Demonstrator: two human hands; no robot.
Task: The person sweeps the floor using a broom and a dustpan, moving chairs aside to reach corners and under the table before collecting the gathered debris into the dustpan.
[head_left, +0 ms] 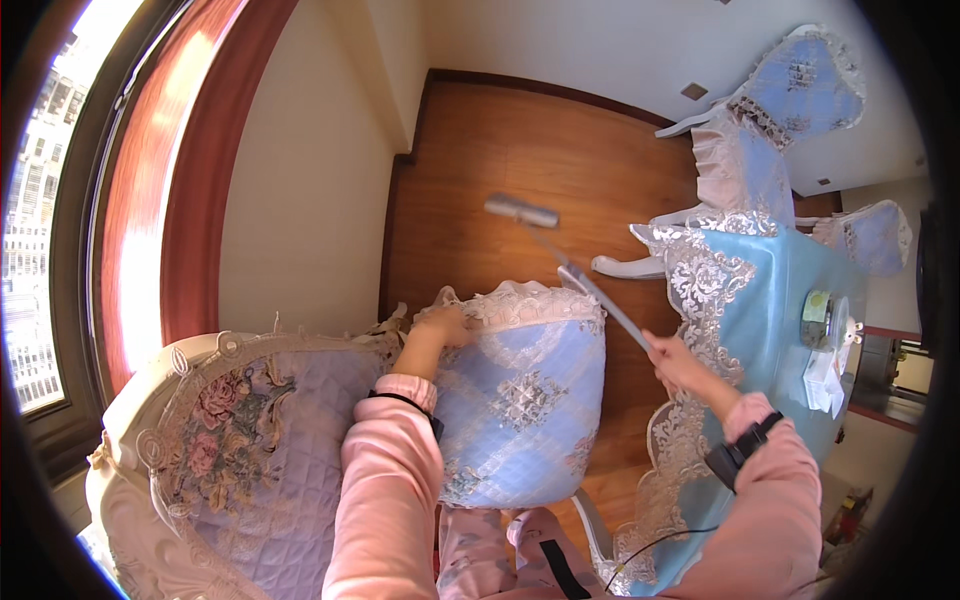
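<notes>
My right hand [675, 362] is closed round the grey pole of a long-handled mop [615, 312]. Its narrow, flat grey head [522, 211], smeared by motion, is over the wooden floor ahead of me. My left hand [446, 326] is on the far edge of a chair seat, its fingers bent over the cream lace frill [530, 303]. Blue patterned fabric covers this chair [540, 410]. To its left rises a carved cream backrest [150, 400] with lilac quilting and embroidered roses; I cannot tell whether both belong to one chair.
On the right stands a table [755, 290] with a glossy blue cover and lace border, bearing a jar [817, 318] and a tissue box [825, 380]. Beyond it are two more blue-covered chairs [765, 160]. Brown wooden floor [520, 130] meets pale walls; a window [45, 220] is far left.
</notes>
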